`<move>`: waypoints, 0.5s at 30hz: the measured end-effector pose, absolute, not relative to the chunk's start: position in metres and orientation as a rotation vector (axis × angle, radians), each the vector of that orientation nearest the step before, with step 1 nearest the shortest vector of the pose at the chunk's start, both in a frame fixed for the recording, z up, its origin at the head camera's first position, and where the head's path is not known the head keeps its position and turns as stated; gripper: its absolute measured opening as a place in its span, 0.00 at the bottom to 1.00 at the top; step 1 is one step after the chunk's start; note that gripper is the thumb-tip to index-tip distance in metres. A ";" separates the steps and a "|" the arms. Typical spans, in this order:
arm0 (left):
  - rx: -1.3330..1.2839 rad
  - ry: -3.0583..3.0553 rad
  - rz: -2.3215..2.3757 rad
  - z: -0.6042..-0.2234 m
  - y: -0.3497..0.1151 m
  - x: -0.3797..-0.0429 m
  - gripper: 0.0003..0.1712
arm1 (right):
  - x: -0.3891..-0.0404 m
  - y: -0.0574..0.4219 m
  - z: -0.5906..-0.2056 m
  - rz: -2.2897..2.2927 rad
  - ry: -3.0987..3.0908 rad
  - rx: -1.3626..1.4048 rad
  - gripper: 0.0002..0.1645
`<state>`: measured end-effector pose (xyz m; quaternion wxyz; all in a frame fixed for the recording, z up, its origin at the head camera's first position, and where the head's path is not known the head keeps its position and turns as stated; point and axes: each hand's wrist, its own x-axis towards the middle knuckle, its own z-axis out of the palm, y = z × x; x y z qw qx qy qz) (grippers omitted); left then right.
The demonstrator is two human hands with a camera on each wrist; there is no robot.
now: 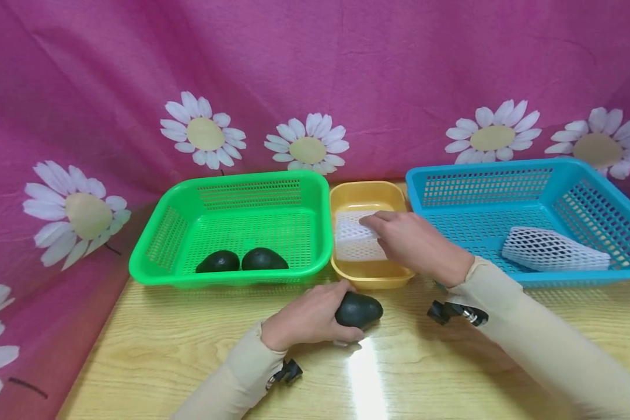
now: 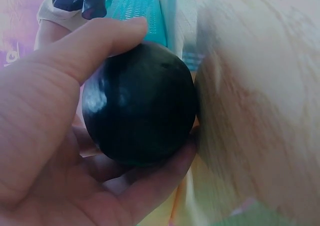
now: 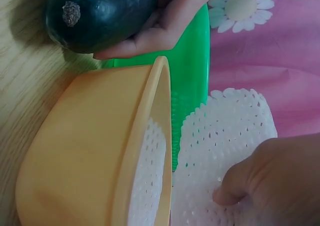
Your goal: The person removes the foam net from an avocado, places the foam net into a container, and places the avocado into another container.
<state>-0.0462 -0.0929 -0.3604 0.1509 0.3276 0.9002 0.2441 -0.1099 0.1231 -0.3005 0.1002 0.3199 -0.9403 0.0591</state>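
Note:
My left hand grips a dark avocado just above or on the wooden table, its thumb and fingers wrapped round the sides. In the left wrist view the avocado sits in the curve of the hand. Over the yellow container, my right hand pinches a white foam net sleeve that looks flat. More white foam netting lies inside that container. Two more avocados rest in the green basket to the left.
A blue basket on the right holds a bulging white foam net sleeve; what is inside it cannot be made out. The baskets flank the yellow container closely. Behind them hangs a pink cloth with daisies. Wooden table lies in front.

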 end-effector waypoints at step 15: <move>0.930 2.593 0.672 -0.361 -0.092 -0.045 0.34 | -0.112 0.118 -0.308 -0.099 -2.775 1.051 0.18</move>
